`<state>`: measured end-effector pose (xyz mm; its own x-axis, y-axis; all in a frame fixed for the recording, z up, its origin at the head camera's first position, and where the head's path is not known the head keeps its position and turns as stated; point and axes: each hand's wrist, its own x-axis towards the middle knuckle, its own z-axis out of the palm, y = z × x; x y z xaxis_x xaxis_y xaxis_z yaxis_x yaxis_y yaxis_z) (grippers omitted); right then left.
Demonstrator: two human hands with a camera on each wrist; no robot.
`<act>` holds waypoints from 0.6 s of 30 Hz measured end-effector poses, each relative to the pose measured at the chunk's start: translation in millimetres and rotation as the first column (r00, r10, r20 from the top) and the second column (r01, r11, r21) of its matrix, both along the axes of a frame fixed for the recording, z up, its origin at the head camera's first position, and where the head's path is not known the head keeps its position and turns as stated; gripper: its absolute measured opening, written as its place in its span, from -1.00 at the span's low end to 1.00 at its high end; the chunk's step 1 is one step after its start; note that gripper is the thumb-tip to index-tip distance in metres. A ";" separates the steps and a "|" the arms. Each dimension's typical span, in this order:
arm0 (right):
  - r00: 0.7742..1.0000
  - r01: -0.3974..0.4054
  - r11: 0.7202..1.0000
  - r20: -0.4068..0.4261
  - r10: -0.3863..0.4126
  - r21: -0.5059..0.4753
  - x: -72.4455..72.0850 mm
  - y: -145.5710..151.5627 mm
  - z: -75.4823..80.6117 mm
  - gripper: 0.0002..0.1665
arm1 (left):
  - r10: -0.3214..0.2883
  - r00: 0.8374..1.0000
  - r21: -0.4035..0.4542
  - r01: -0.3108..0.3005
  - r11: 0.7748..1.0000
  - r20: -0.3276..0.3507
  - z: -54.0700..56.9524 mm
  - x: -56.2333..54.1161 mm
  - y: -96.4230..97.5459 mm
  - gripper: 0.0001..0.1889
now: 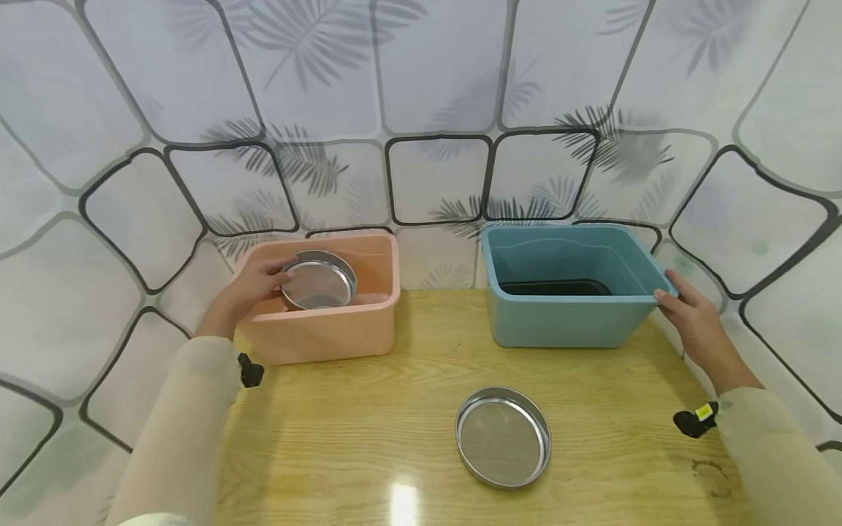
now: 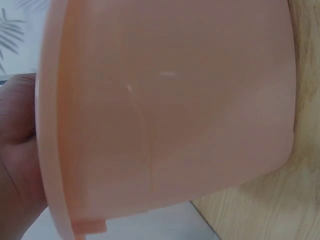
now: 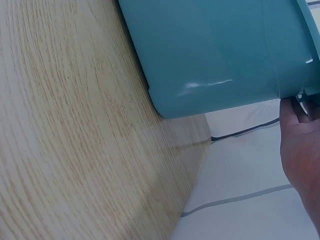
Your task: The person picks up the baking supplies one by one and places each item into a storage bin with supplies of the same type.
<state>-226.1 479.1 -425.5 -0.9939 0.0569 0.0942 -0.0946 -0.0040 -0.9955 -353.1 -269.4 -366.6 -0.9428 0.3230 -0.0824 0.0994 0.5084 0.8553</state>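
My left hand (image 1: pixel 258 281) reaches over the left side of a peach plastic bin (image 1: pixel 329 336) and pinches the rim of a round metal sieve (image 1: pixel 320 283), which leans tilted inside. In the left wrist view the bin's wall hides the fingers and the sieve. On the right, my right hand (image 1: pixel 693 321) holds the right rim of a blue plastic bin (image 1: pixel 559 321), thumb and fingers at its corner. A dark, flat-looking object (image 1: pixel 555 288) lies within that bin, mostly hidden by the front wall. Another round metal sieve (image 1: pixel 503 438) lies flat on the table between my arms.
Both bins stand at the back of the wooden table (image 1: pixel 368 424), against a patterned cloth backdrop (image 1: pixel 437 179) that also closes in the left and right sides. Wood surface shows between the bins and around the lying sieve.
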 end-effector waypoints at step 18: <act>1.000 0.009 1.000 0.005 -0.009 -0.016 0.9 -2.6 -1.0 -0.13 | -0.111 0.987 -0.232 0.082 0.969 -0.113 -13.4 -8.5 9.4 -0.48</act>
